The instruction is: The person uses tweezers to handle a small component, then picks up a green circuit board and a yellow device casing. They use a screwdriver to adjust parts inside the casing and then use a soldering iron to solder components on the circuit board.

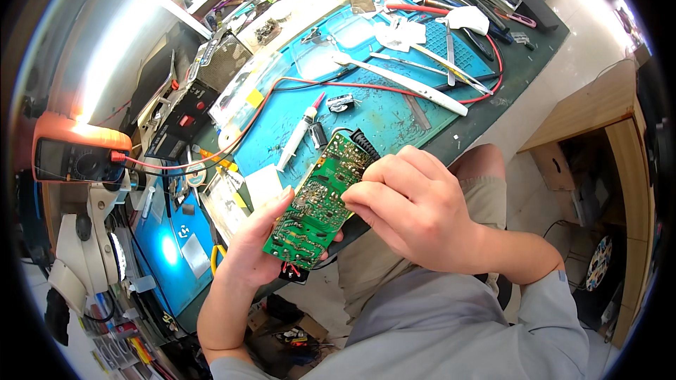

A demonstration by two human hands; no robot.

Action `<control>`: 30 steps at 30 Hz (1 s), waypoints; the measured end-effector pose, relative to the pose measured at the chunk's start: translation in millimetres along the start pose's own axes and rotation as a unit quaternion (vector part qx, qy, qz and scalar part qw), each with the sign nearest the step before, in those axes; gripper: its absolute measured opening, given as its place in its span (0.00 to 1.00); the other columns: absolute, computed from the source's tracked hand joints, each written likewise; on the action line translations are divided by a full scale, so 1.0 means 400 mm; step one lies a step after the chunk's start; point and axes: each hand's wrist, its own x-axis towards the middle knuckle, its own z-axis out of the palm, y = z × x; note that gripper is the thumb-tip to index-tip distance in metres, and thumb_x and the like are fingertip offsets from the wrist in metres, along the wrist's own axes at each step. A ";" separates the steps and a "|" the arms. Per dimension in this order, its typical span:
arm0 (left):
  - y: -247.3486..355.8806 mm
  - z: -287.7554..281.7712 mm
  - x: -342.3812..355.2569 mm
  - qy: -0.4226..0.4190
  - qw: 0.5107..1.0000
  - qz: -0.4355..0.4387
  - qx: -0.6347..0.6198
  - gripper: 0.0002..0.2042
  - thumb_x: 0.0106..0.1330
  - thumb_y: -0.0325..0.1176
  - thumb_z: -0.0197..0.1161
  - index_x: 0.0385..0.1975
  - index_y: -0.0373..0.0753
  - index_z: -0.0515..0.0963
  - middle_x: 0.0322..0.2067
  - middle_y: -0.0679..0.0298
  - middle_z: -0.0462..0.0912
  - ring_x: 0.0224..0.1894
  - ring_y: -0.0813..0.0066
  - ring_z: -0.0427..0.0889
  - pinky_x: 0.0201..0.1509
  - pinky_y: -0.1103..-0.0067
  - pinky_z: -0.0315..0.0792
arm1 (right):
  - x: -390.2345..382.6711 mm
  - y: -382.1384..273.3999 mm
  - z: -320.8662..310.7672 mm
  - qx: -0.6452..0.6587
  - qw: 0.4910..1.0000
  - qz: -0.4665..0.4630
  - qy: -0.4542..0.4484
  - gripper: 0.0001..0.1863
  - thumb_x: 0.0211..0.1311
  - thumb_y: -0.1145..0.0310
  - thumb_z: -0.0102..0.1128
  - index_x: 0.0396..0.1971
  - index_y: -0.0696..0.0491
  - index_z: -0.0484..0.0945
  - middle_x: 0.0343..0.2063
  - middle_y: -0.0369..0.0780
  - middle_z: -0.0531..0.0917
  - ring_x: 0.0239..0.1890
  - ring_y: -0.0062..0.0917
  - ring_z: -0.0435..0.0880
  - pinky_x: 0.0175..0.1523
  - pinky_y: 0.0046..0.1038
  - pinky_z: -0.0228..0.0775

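A green circuit board (pixel 310 214) is tilted in front of me, its soldered underside facing up. My left hand (pixel 257 243) is closed around its lower left edge, thumb on the rim. The fingers of my right hand (pixel 412 207) are pinched together at the board's right edge; whether they grip something small there is hidden. A black ribbed cable sleeve (pixel 362 142) sits at the board's upper end. Just beyond it on the blue mat lie a syringe (pixel 299 134) with a pink tip and two black capacitors, one of them (pixel 341 103) with pale markings.
The blue work mat (pixel 260 130) carries tweezers (pixel 415 62), a white-handled tool (pixel 408 86) and crumpled tissue (pixel 401 34). An orange multimeter (pixel 81 151) stands at left, its red lead crossing the mat. A wooden cabinet (pixel 584 109) stands at right.
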 end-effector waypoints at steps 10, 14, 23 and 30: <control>0.002 0.008 -0.005 0.011 1.000 0.000 0.030 0.25 0.83 0.48 0.47 0.68 0.35 0.68 0.56 0.49 0.83 0.49 0.54 0.89 0.45 0.65 0.87 | 0.020 -0.016 -0.023 -0.021 0.999 0.004 -0.044 0.12 0.49 0.78 0.75 0.33 0.54 0.82 0.32 0.37 0.79 0.32 0.31 0.79 0.37 0.31 0.73; 0.000 0.015 -0.003 0.013 1.000 0.006 0.017 0.25 0.83 0.47 0.47 0.69 0.36 0.68 0.56 0.50 0.83 0.50 0.55 0.89 0.45 0.66 0.87 | 0.015 -0.013 -0.016 0.012 0.999 0.038 -0.033 0.11 0.50 0.78 0.74 0.33 0.54 0.82 0.31 0.38 0.79 0.32 0.32 0.80 0.36 0.32 0.74; 0.003 0.029 -0.004 0.023 0.998 0.013 0.059 0.27 0.83 0.50 0.47 0.70 0.34 0.66 0.58 0.51 0.82 0.51 0.54 0.88 0.44 0.66 0.87 | 0.018 -0.001 -0.015 0.044 0.996 0.059 -0.053 0.10 0.52 0.78 0.74 0.34 0.55 0.82 0.31 0.38 0.79 0.33 0.33 0.80 0.38 0.33 0.74; 0.046 0.035 0.000 -0.002 0.991 0.050 0.125 0.27 0.82 0.47 0.50 0.70 0.32 0.66 0.60 0.45 0.80 0.54 0.47 0.87 0.50 0.61 0.88 | 0.054 0.038 -0.042 0.020 0.994 -0.003 -0.108 0.30 0.50 0.72 0.76 0.56 0.54 0.78 0.52 0.43 0.80 0.54 0.41 0.79 0.60 0.39 0.71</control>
